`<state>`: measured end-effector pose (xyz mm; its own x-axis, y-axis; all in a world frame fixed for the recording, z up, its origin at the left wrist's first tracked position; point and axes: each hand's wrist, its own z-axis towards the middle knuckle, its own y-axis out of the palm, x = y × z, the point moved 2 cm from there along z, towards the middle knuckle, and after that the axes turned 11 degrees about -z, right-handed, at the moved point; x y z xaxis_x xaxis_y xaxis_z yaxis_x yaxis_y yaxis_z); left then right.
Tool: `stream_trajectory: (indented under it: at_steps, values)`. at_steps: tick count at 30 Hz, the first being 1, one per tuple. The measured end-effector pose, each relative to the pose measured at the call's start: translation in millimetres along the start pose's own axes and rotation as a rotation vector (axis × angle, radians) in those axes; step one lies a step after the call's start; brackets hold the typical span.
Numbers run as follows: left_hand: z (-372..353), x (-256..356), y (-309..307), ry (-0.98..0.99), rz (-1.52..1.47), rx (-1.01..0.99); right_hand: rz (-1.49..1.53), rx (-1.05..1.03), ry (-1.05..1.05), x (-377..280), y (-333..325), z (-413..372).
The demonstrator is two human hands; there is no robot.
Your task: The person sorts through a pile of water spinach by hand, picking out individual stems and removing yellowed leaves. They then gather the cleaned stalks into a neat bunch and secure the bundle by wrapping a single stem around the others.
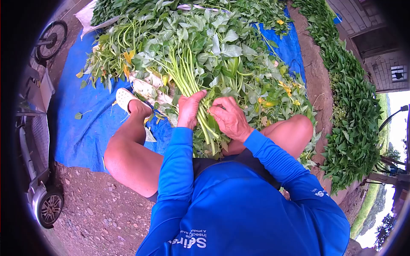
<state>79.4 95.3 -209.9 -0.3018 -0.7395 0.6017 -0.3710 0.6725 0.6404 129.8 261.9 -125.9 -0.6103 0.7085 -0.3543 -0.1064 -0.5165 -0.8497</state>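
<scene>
My left hand is wrapped round a bunch of long green leafy-vegetable stems. The leafy tops fan out away from me, and the cut stem ends point back toward my lap. Just right of the bunch, my right hand is closed, thumb and fingers curled together against the stems. What its fingertips pinch is hidden. Beyond both hands lies a big heap of the same leafy greens, with some yellowed leaves mixed in.
A blue tarp lies under the heap, with gravelly ground nearer me. My bent legs flank the work, one foot in a cream clog. Wheeled vehicles stand at left. A long row of greens runs along the right.
</scene>
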Motion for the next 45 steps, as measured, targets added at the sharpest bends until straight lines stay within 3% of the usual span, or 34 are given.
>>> stream_trajectory:
  at_steps: [4,7,9,13,14,18,20,22,23,24,25,27,29,31,33,35,36,37,38,39,40,42,43,44,45]
  values:
    - [5.9,3.6,-1.8,0.066,-0.013,0.023,0.101,0.068,-0.181,-8.1,-19.2,-3.6]
    - [3.2,17.4,-2.3,0.013,0.006,0.033,0.565,-0.141,0.393,-1.4,-40.7,-28.9]
    - [5.7,13.9,-2.4,0.073,-0.006,0.02,0.528,-0.066,0.426,9.5,-67.9,-29.5]
    - [2.5,16.4,5.8,0.108,-0.013,0.002,0.621,0.082,0.745,49.7,-112.5,-49.1]
    - [3.4,16.7,4.6,0.116,-0.001,0.018,0.571,0.141,0.811,71.7,-120.7,-57.6]
    - [0.7,28.0,-1.2,0.043,0.051,0.022,-0.703,0.089,0.511,134.9,-167.9,-76.0]
    - [0.5,32.7,-0.2,0.026,0.064,-0.002,-0.891,0.173,0.507,135.4,-180.0,-63.3]
    - [-1.9,29.1,-5.4,-0.005,0.115,-0.022,-0.114,0.047,0.814,85.5,-153.7,-21.0]
    - [-5.8,28.0,-3.5,-0.014,0.129,-0.037,0.357,0.016,0.784,72.8,-119.7,-13.9]
    - [-10.3,26.4,-0.1,-0.021,0.142,-0.056,0.506,-0.117,0.693,53.1,-90.6,-0.6]
    - [-15.2,25.0,2.5,-0.027,0.155,-0.072,0.714,-0.285,0.779,35.8,-66.5,13.2]
    - [-23.3,22.4,5.6,0.005,0.162,-0.113,0.841,-0.344,0.996,27.7,-17.9,39.1]
    - [-31.6,21.5,3.2,0.008,0.161,-0.16,0.898,-0.164,1.063,47.4,29.0,69.2]
    - [-47.6,26.8,1.8,-0.042,0.23,-0.152,0.877,0.021,0.968,59.9,70.2,106.1]
    - [-55.3,42.9,-2.9,-0.164,0.192,-0.193,0.893,-0.244,0.881,59.6,95.7,137.5]
    - [-56.3,61.5,-20.0,-0.13,0.141,-0.139,1.051,-0.458,0.83,61.0,104.9,155.6]
    - [-61.3,74.6,-26.6,-0.09,0.139,-0.096,1.284,-0.638,0.756,68.6,96.1,162.5]
    - [-65.3,88.9,-32.3,-0.043,0.135,-0.05,1.167,-0.792,0.725,77.2,63.7,170.3]
    - [-70.5,102.8,-36.0,0.069,0.153,0.017,1.091,-0.763,0.698,90.9,44.7,176.3]
    - [-75.2,115.1,-42.0,0.176,0.174,0.086,1.032,-0.588,0.78,108.6,38.7,176.3]
    - [-76.0,129.2,-52.6,0.16,0.193,0.128,0.781,-0.405,0.864,121.1,37.3,172.4]
    - [-75.4,143.2,-61.1,0.235,0.162,0.217,0.504,-0.39,0.852,125.2,46.7,145.3]
    - [-75.0,149.0,-63.9,0.236,0.176,0.238,0.343,-0.47,0.741,117.6,60.5,128.6]
    - [-72.3,150.7,-62.2,0.289,0.176,0.276,0.174,-0.596,0.769,106.5,73.4,110.7]
    - [-70.4,150.3,-55.9,0.319,0.159,0.301,-0.034,-0.482,0.6,107.3,100.5,86.2]
